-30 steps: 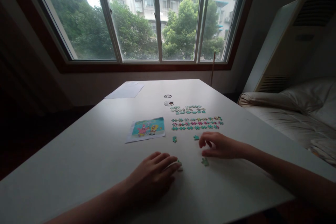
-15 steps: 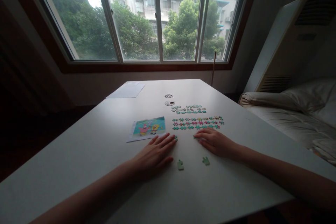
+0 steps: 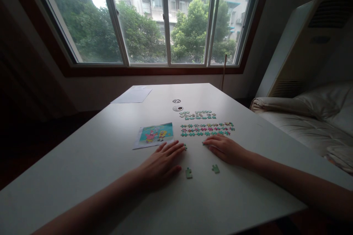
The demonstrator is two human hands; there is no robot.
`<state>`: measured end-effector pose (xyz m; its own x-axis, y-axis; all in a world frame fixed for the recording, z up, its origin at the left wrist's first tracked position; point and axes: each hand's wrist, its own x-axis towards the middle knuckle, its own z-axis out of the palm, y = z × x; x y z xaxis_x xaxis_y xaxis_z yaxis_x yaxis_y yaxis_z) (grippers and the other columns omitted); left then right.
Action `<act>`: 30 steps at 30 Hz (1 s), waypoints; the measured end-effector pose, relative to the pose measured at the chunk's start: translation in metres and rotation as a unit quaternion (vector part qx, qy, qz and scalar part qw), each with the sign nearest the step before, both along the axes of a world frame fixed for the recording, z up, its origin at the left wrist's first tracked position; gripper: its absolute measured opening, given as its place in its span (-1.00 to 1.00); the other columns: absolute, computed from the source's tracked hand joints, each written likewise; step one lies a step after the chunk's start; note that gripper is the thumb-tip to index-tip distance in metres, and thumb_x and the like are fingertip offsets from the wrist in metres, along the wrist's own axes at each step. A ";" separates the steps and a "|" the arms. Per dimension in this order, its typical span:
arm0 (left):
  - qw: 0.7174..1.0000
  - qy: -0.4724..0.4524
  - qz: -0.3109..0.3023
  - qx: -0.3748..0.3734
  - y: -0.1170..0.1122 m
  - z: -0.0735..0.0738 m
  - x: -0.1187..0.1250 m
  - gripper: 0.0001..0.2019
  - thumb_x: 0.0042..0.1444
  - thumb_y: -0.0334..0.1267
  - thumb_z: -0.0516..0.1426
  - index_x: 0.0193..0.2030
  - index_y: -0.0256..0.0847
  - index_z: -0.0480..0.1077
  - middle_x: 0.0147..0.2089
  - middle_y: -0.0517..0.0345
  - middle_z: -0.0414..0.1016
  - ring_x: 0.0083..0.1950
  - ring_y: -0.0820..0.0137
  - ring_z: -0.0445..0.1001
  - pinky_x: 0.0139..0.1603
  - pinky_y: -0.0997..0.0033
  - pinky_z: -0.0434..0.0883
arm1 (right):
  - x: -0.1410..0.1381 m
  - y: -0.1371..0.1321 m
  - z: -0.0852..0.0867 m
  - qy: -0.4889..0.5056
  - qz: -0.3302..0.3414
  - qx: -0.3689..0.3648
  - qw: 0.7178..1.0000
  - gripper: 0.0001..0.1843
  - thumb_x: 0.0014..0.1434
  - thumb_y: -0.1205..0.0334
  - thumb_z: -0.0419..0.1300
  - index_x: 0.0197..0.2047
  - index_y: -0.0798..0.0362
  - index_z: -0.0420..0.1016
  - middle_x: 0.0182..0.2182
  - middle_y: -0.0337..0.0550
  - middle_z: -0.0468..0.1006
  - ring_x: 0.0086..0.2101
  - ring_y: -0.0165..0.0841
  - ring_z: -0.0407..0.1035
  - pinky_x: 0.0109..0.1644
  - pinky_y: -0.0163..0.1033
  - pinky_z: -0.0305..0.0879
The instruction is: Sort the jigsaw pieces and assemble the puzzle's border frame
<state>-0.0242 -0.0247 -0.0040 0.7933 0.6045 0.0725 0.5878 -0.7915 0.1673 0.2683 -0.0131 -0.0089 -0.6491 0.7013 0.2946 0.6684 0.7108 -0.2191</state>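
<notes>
My left hand (image 3: 165,159) lies flat on the white table (image 3: 104,176), fingers spread, with its fingertips at a small green jigsaw piece (image 3: 185,147) that they partly cover. Across from it, my right hand (image 3: 224,147) rests palm down with fingers stretched out. Its index fingertip touches another green jigsaw piece (image 3: 203,143), mostly hidden beneath it. Two loose light green pieces lie nearer to me, one on the left (image 3: 188,173) and one on the right (image 3: 215,169). Just beyond my left fingers is a cartoon picture sheet (image 3: 142,140).
Rows of jigsaw pieces (image 3: 205,129) lie beyond my hands, with more rows (image 3: 197,115) behind them. Farther back are two round table inserts (image 3: 178,108) and a paper sheet (image 3: 131,95). A pale sofa (image 3: 300,117) stands on the right, below a window (image 3: 149,36) wall.
</notes>
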 end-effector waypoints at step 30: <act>0.997 -0.061 0.026 0.027 -0.002 0.005 -0.017 -0.65 0.19 -0.23 -0.03 0.12 -0.13 0.17 0.12 0.03 0.26 0.11 0.18 0.18 0.12 0.08 0.17 | -0.045 0.195 0.028 -0.055 -0.069 -0.032 0.996 -0.74 0.04 0.38 0.10 -0.21 0.04 0.54 -0.31 -0.19 0.57 -0.36 -0.41 0.41 -0.24 -0.36 0.27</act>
